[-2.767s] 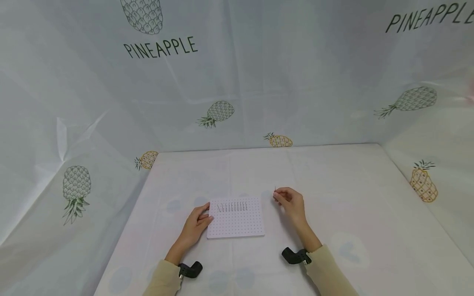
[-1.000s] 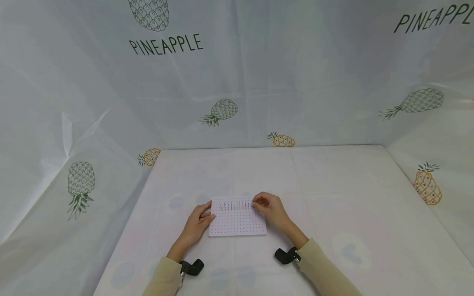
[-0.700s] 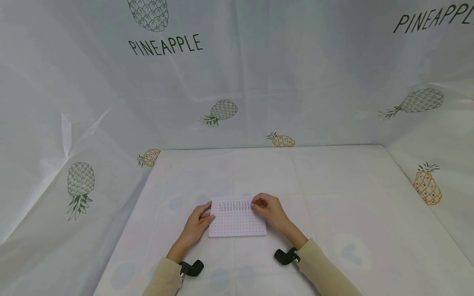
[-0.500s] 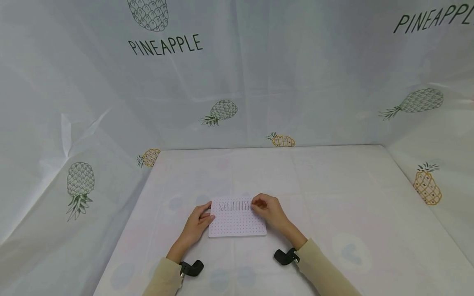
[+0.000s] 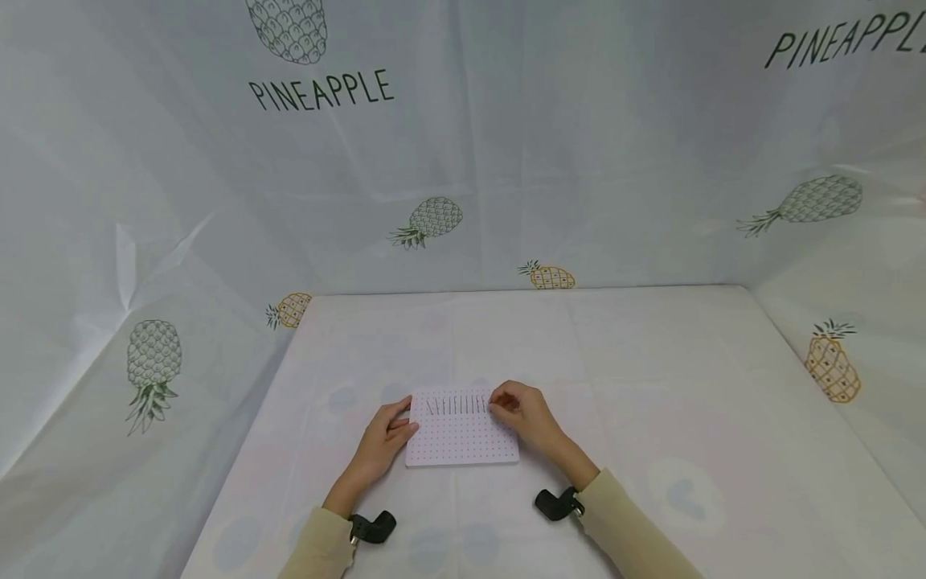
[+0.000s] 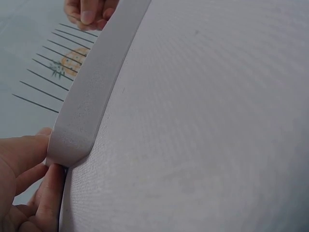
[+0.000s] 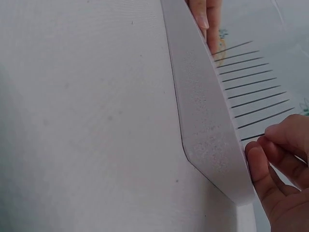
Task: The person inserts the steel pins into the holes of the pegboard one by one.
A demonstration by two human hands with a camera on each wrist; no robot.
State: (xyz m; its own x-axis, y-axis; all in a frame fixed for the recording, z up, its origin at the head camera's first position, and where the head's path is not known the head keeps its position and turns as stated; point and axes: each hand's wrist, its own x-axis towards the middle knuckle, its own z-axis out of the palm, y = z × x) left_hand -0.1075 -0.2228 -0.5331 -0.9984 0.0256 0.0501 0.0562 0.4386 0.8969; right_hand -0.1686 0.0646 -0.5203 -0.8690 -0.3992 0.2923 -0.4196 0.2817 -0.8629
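A white pegboard (image 5: pixel 463 442) dotted with rows of small holes lies on the table. Several thin dark needles (image 7: pixel 256 87) stand in a row along its far part, the leftmost one leaning. My left hand (image 5: pixel 379 438) grips the board's left edge, thumb and fingers on either side of it, as the left wrist view shows. At the right end of that row, my right hand (image 5: pixel 526 414) pinches another needle (image 7: pixel 253 137) between thumb and forefinger. That needle's lower end meets the board's surface, while its top is hidden by the fingers. Another fingertip touches the board's edge.
A white cloth covers the table (image 5: pixel 651 362), with faint printed shapes. Behind and at the sides hangs a pale sheet (image 5: pixel 579 145) printed with pineapples. Black wrist cameras (image 5: pixel 373 527) sit at both sleeves.
My right hand has come from right of the board, where it held a needle upright, to the right end of the row. Lately it has dipped slightly; my left hand keeps its grip.
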